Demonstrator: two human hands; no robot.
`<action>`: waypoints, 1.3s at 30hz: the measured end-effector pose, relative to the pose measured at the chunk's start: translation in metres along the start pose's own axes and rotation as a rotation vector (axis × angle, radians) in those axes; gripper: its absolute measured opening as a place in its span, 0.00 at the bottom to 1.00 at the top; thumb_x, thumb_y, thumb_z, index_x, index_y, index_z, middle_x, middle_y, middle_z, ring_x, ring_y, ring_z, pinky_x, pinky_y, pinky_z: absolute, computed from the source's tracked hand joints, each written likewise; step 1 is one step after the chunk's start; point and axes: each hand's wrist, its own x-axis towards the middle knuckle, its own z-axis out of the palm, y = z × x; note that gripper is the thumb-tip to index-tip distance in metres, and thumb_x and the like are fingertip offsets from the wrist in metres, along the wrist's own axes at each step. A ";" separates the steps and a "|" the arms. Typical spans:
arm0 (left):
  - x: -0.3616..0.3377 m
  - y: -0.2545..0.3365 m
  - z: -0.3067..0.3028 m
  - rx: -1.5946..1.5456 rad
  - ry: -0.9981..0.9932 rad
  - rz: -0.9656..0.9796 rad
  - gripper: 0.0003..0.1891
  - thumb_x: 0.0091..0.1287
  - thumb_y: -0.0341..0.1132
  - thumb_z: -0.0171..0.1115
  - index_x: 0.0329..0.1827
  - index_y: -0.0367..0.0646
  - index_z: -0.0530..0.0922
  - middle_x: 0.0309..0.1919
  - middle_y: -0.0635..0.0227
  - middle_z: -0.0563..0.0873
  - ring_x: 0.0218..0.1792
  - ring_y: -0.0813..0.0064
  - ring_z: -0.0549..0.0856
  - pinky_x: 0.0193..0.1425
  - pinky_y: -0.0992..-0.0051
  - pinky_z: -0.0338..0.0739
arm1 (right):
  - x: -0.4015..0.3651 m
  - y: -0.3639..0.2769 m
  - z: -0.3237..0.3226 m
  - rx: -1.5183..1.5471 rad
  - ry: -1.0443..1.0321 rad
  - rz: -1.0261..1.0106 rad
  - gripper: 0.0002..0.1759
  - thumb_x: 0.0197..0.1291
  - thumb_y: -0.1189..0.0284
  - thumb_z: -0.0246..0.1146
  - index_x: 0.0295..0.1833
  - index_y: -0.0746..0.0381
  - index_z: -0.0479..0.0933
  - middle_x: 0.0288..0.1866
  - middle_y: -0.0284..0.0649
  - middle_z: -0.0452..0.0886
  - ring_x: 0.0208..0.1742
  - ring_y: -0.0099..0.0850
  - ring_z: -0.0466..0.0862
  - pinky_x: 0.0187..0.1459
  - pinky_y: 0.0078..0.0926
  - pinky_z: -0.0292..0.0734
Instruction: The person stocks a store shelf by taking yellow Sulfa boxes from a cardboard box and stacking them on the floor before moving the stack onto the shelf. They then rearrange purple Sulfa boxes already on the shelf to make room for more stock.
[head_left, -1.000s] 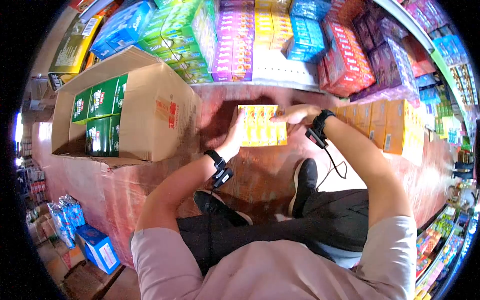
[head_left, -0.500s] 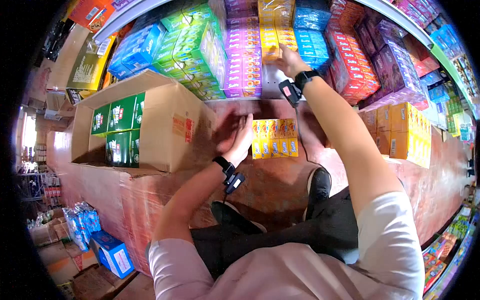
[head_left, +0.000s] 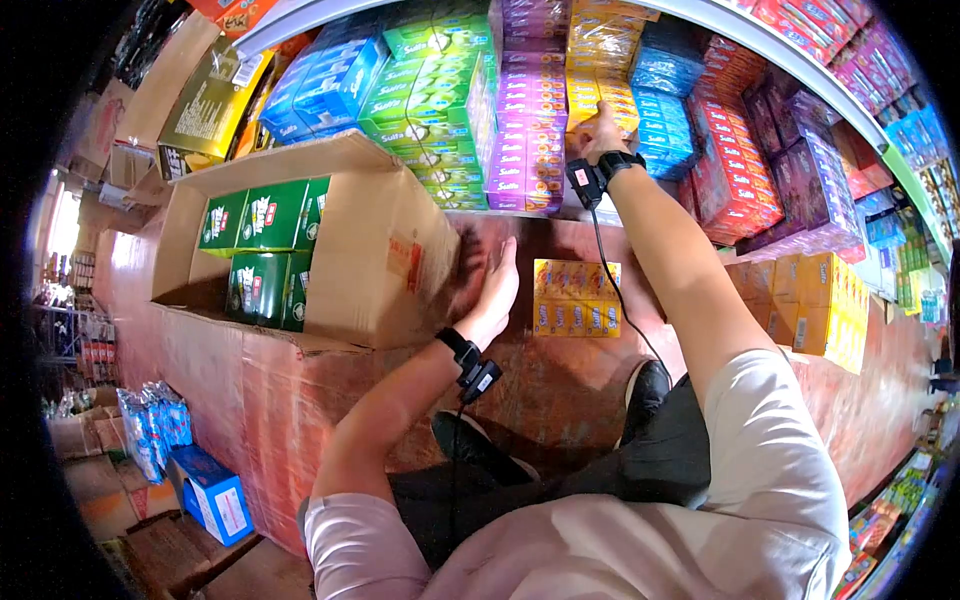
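My right hand (head_left: 602,138) reaches up to the shelf and touches the front of the yellow Sulfa packs (head_left: 600,92), between a purple stack (head_left: 528,130) and a blue stack (head_left: 662,130). Its fingers are partly spread, with nothing held. My left hand (head_left: 497,290) is above the floor with fingers stretched out and holds nothing. Just right of it, a yellow pack of small Sulfa boxes (head_left: 577,298) rests on the reddish floor, apart from the hand.
An open carton (head_left: 385,260) with green boxes (head_left: 268,218) stands at the left. More yellow packs (head_left: 815,300) sit on the floor at the right. Green packs (head_left: 425,110) and red packs (head_left: 735,170) fill the shelf. A cable hangs from my right wrist.
My right hand has moved up and in against the yellow packs on the shelf. The view has shifted, so the shelf and floor items appear further right and slightly lower.
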 end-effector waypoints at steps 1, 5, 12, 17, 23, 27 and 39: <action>0.001 -0.002 -0.001 -0.005 -0.001 -0.001 0.31 0.78 0.53 0.42 0.72 0.34 0.63 0.73 0.55 0.66 0.74 0.65 0.63 0.76 0.68 0.54 | 0.005 0.001 0.000 -0.055 0.063 -0.025 0.29 0.58 0.49 0.69 0.56 0.58 0.73 0.44 0.37 0.80 0.36 0.31 0.81 0.33 0.32 0.79; 0.004 -0.002 0.004 -0.021 -0.017 -0.006 0.31 0.78 0.52 0.43 0.73 0.34 0.63 0.73 0.55 0.66 0.74 0.65 0.62 0.76 0.68 0.54 | -0.025 -0.002 -0.001 -0.021 -0.163 -0.125 0.26 0.69 0.54 0.58 0.61 0.63 0.69 0.54 0.46 0.79 0.50 0.42 0.83 0.47 0.42 0.84; 0.012 -0.001 0.029 0.016 -0.023 0.090 0.30 0.78 0.52 0.42 0.69 0.32 0.67 0.69 0.52 0.70 0.71 0.61 0.67 0.74 0.67 0.58 | -0.069 -0.021 -0.008 -0.218 -0.170 -0.144 0.23 0.72 0.56 0.53 0.57 0.66 0.71 0.51 0.47 0.82 0.45 0.41 0.84 0.40 0.40 0.84; 0.017 -0.001 0.035 -0.056 -0.040 0.003 0.36 0.78 0.57 0.39 0.69 0.29 0.65 0.69 0.49 0.70 0.69 0.60 0.70 0.72 0.68 0.60 | -0.144 -0.032 -0.035 -0.263 -0.144 -0.077 0.22 0.67 0.49 0.59 0.50 0.57 0.75 0.39 0.38 0.81 0.39 0.28 0.79 0.42 0.22 0.76; 0.021 -0.005 0.030 -0.328 -0.035 -0.072 0.46 0.74 0.68 0.30 0.72 0.29 0.61 0.70 0.43 0.68 0.70 0.57 0.68 0.74 0.61 0.57 | -0.221 -0.036 -0.106 -0.428 -0.252 0.054 0.24 0.63 0.49 0.63 0.53 0.57 0.74 0.46 0.35 0.79 0.49 0.28 0.76 0.55 0.25 0.70; 0.017 0.002 0.014 -0.449 -0.179 -0.098 0.54 0.67 0.76 0.20 0.74 0.31 0.59 0.70 0.48 0.70 0.73 0.60 0.67 0.77 0.61 0.50 | -0.256 -0.041 -0.152 -0.607 -0.395 0.212 0.19 0.66 0.53 0.62 0.56 0.52 0.77 0.49 0.30 0.83 0.49 0.20 0.77 0.51 0.21 0.70; -0.023 -0.020 0.018 -0.470 -0.459 -0.205 0.36 0.78 0.58 0.39 0.80 0.42 0.52 0.79 0.67 0.56 0.78 0.73 0.55 0.80 0.72 0.47 | -0.216 -0.008 -0.209 -1.396 -0.582 0.093 0.32 0.73 0.53 0.53 0.63 0.72 0.72 0.62 0.44 0.80 0.58 0.33 0.81 0.61 0.28 0.74</action>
